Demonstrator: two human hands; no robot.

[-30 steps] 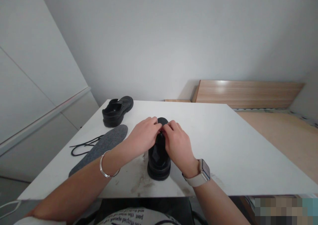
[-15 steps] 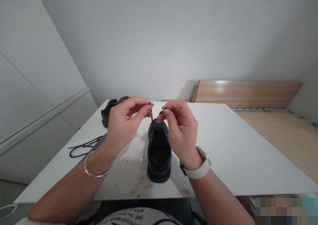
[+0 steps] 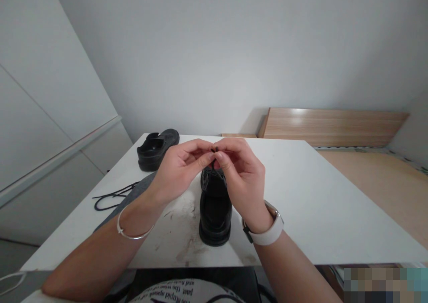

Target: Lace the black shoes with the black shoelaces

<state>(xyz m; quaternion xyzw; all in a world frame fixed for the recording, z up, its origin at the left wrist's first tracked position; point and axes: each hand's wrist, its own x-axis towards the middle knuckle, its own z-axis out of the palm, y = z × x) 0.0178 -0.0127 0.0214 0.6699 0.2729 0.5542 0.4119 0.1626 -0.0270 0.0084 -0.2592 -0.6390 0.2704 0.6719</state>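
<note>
A black shoe (image 3: 215, 218) stands on the white table with its heel toward me and its toe end partly behind my hands. Above its toe end, my left hand (image 3: 182, 167) pinches a black shoelace (image 3: 214, 151). My right hand (image 3: 242, 173) pinches the lace too, and the fingertips of both hands meet. The lace runs down toward the shoe's front, where crossed lacing shows.
Another black shoe (image 3: 154, 151) stands at the table's back left. A loose black lace (image 3: 109, 198) and a grey cloth (image 3: 142, 189) lie on the left. Dark smudges mark the white table (image 3: 301, 213). A wooden headboard (image 3: 334, 126) is at the back right.
Both hands have come together, so the lace ends that were apart now meet between the fingertips. More of the far left shoe and the grey cloth shows.
</note>
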